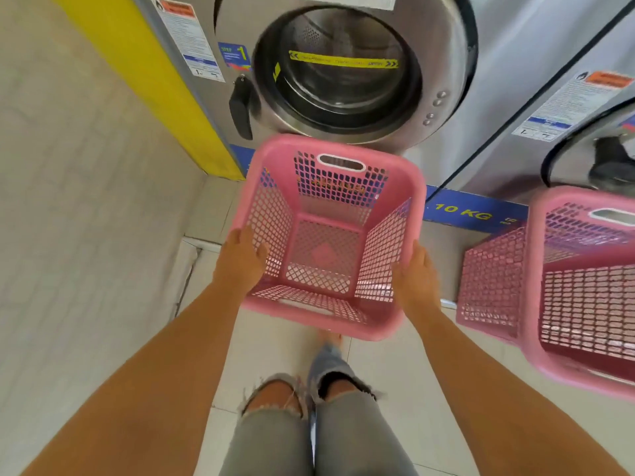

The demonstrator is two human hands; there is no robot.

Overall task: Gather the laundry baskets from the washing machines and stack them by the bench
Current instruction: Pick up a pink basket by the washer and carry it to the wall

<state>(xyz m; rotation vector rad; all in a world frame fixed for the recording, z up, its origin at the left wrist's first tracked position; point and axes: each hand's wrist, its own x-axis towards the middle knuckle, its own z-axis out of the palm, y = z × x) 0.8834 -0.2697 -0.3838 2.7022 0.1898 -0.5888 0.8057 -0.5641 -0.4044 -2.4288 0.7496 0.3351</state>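
Observation:
An empty pink mesh laundry basket [328, 235] is in the middle of the view, in front of a steel washing machine [343, 70] with a round glass door. My left hand [240, 261] grips its left rim and my right hand [414, 276] grips its right rim. The basket is off the floor and tilted slightly toward me. A second pink laundry basket [567, 286] stands at the right, in front of the neighbouring washing machine [584, 132], partly cut off by the frame edge.
A yellow panel [137, 80] and a pale tiled wall [68, 201] close off the left side. The floor is light tile [395, 372]. My legs in ripped grey jeans [309, 434] are below the basket. A blue "10 KG" strip [474, 213] runs along the machine base.

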